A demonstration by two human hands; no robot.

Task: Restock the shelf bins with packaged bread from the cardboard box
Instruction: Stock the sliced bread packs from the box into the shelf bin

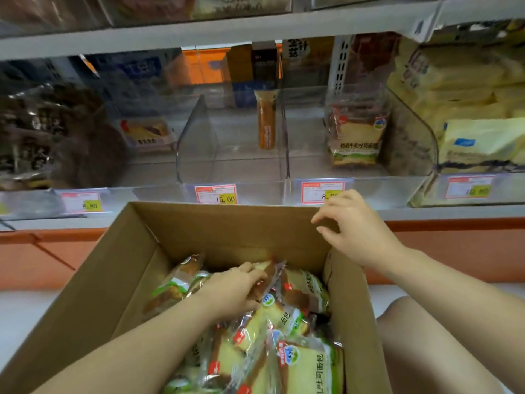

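An open cardboard box (119, 268) stands below the shelf, holding several clear bags of sliced bread (301, 362). My left hand (233, 291) reaches down into the box and its fingers curl round the top of one bread bag (272, 275). My right hand (355, 228) hovers at the box's far right corner, fingers loosely curled, holding nothing. In the shelf bin (318, 166) above that corner stands one matching bread bag (355, 137). The middle bin (233, 163) holds a single narrow orange pack (266, 120).
Clear dividers (196, 137) separate the bins. Price tags (216, 194) line the shelf front. Dark round bread packs (51, 137) fill the left bin, yellow packs (477, 115) the right one. My bare knee (420, 336) is to the right of the box.
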